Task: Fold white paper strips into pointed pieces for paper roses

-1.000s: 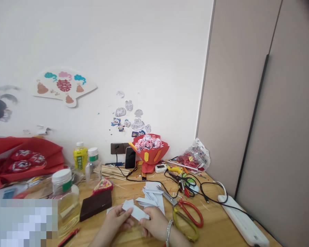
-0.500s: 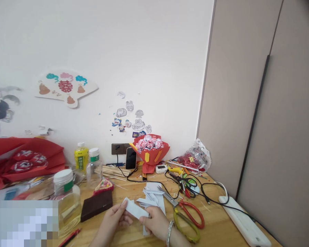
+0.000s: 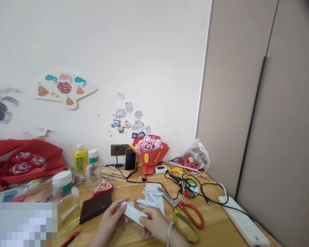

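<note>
My left hand (image 3: 114, 215) and right hand (image 3: 155, 221) pinch a white paper strip (image 3: 134, 214). Red wrapping (image 3: 151, 160) holds pink roses (image 3: 149, 144); the fan (image 3: 65, 88) reads 囍.

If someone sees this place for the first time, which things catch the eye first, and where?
Probably the red-wrapped bouquet of pink-and-white flowers, at the back of the wooden table near the white wall. Next may come the white fan-shaped panel with coloured drawings, on the wall at left. In front, the left hand and the right hand hold a white paper strip.
</note>
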`<action>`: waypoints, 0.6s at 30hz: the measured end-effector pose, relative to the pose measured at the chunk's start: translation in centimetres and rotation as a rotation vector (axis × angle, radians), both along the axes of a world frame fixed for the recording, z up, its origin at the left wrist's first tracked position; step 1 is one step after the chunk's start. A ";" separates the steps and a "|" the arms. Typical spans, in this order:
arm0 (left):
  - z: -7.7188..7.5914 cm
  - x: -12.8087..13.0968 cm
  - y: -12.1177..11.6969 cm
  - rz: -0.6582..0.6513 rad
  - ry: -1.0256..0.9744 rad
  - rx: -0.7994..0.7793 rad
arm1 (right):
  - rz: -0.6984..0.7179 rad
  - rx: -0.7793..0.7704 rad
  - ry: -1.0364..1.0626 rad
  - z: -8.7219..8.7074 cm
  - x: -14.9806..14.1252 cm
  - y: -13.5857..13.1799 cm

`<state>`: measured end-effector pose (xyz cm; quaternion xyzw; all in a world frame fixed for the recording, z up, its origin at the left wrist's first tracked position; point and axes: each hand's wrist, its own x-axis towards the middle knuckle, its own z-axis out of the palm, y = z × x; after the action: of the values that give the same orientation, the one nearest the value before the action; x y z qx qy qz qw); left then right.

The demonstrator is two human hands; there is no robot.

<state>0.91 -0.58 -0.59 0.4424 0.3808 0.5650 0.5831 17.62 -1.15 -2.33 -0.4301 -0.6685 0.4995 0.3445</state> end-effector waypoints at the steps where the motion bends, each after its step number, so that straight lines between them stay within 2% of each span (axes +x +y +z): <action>1: 0.1 0.1 -0.1 -0.003 0.008 -0.004 | -0.016 0.014 0.007 0.2 -0.1 -0.1; 6: 0.3 0.7 -0.5 -0.042 0.085 -0.009 | -0.081 0.063 0.053 0.7 -0.3 -0.3; 12: 0.0 0.7 -0.5 -0.109 0.237 0.052 | -0.111 0.125 0.011 0.3 0.0 0.1; 14: -0.1 0.6 -0.5 -0.095 0.345 0.090 | -0.122 0.132 -0.006 0.1 0.0 0.1; 18: 0.0 0.6 -0.8 -0.011 0.701 0.301 | -0.135 0.115 -0.029 -0.6 -0.1 0.3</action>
<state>1.47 -1.36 -0.56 0.6917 0.4675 0.4258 0.3488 17.52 -0.86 -2.94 -0.4608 -0.6704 0.4296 0.3920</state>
